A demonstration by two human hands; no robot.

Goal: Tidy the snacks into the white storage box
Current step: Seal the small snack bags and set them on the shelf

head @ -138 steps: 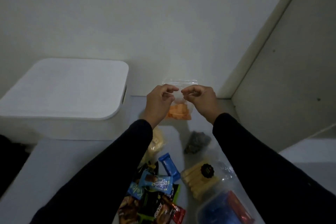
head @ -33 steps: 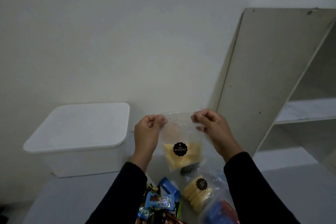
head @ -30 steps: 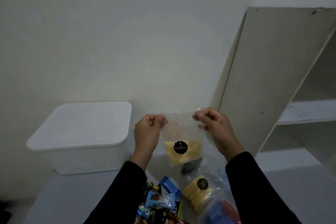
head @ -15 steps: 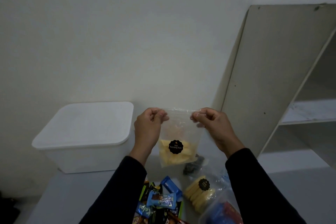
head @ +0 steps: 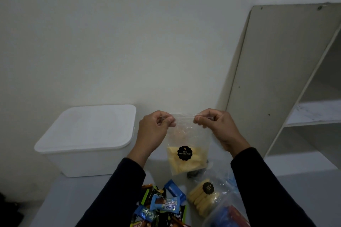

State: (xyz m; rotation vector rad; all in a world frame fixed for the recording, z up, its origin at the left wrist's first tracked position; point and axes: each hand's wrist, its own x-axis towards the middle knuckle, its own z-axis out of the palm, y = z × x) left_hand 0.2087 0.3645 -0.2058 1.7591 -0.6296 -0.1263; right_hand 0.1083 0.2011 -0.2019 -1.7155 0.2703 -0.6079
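Long black sleeves (head: 265,188), bare hands (head: 154,131)

The storage box (head: 86,140) stands on the tabletop (head: 70,201) at the left, against the wall. To its right, both hands hold a snack bag (head: 186,149) above the tabletop. Below the bag lies a pile of wrapped snacks (head: 162,206), with another bag (head: 203,199) just beside it on the right. A shelf unit (head: 295,83) stands at the far right.

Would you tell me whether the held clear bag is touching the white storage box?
Apart. In the head view, the clear bag hangs right of the white storage box, the left hand between them.
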